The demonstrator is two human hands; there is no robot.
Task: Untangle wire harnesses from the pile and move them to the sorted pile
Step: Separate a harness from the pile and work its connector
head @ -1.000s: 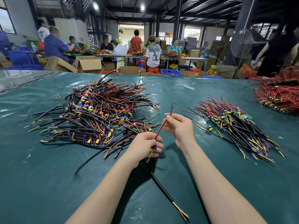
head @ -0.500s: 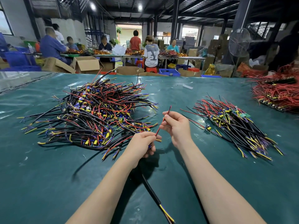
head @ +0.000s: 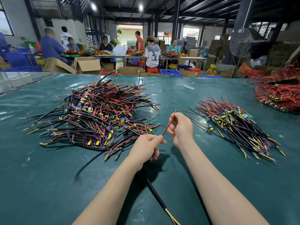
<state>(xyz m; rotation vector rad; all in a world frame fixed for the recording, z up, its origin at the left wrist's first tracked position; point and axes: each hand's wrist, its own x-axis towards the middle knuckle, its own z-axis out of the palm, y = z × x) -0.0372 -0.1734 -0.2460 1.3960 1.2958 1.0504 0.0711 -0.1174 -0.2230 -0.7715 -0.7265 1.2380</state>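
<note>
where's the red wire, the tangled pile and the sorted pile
red wire [head: 167, 126], head view, middle of its visible length
tangled pile [head: 97, 114], head view, centre of the heap
sorted pile [head: 235, 122], head view, middle of the bundle

A green table cover [head: 48, 184] spans the foreground. Beyond its far edge stand open cardboard boxes [head: 87, 64], blue plastic crates [head: 16, 60] and a red stool [head: 151, 70]. Workers [head: 151, 53] sit and stand along a long worktable [head: 191, 58]. A pedestal fan [head: 241, 42] stands at right. Dark steel columns [head: 176, 18] support the roof. Two ceiling lamps [head: 140, 7] are lit. Daylight enters through a rear doorway [head: 129, 34].
</note>
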